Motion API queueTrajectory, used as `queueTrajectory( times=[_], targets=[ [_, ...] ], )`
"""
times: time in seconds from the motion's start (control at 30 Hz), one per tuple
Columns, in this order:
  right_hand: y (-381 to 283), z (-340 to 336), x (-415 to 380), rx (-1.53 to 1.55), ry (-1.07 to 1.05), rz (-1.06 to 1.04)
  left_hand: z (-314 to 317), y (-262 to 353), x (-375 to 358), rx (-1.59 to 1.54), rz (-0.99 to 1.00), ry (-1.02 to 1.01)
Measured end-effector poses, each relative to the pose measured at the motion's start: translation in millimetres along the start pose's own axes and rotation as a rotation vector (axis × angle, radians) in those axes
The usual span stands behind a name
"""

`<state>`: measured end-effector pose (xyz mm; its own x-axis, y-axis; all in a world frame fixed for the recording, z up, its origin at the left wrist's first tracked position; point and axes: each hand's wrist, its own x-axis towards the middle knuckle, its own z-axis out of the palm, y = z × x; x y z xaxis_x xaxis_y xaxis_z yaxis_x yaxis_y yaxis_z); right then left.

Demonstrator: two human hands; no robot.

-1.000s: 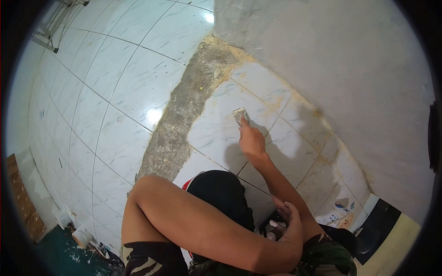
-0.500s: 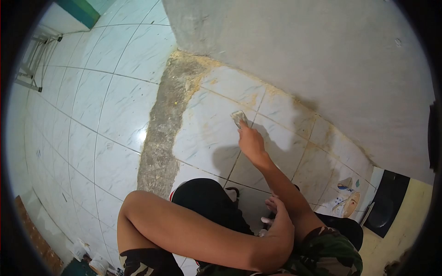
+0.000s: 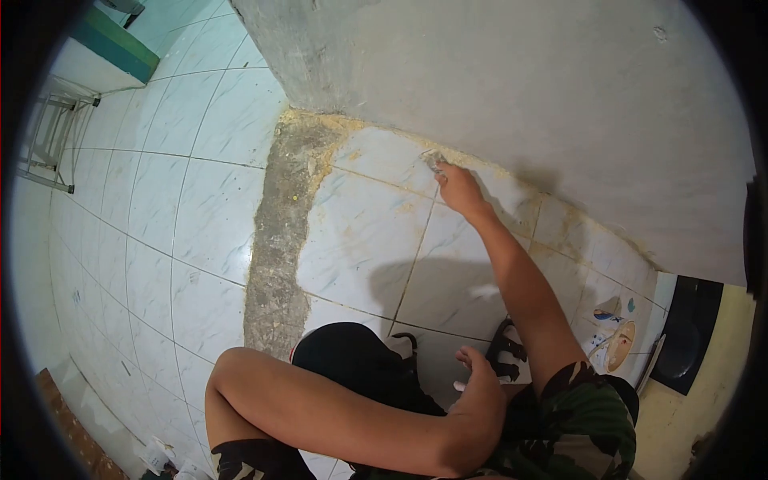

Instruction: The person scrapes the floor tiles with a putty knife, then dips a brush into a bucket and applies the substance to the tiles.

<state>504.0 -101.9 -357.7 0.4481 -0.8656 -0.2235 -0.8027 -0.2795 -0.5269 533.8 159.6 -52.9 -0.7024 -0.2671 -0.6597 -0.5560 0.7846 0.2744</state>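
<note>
My right hand (image 3: 462, 190) grips a small flat scraper (image 3: 433, 158), its end against the white floor tile (image 3: 376, 152) close to the foot of the grey wall. Yellowish residue (image 3: 472, 160) lies along the tile edge beside the wall. My left arm crosses over my knee, and my left hand (image 3: 474, 378) hangs near my lap with its fingers apart and nothing in it. Whitish dust shows on its fingertips. Left of the tiles runs a rough strip of bare concrete (image 3: 280, 216).
The grey wall (image 3: 512, 72) rises across the top right. A metal rack (image 3: 56, 136) stands at the upper left near a green-edged pillar (image 3: 120, 48). Sandals (image 3: 506, 352) are on my feet. At the right are a patterned object (image 3: 620, 346) and a black panel (image 3: 686, 336).
My right hand has moved forward with the scraper, from the middle of a tile to near the wall's foot. The view has shifted slightly.
</note>
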Motion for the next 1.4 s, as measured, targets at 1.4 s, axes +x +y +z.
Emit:
queueTrajectory(
  times=[1.4],
  targets=[
    [226.6,-246.7,-362.4,-0.262,-0.429,0.066,-53.3,12.1,81.5,-0.015,0.086,-0.087]
  ],
)
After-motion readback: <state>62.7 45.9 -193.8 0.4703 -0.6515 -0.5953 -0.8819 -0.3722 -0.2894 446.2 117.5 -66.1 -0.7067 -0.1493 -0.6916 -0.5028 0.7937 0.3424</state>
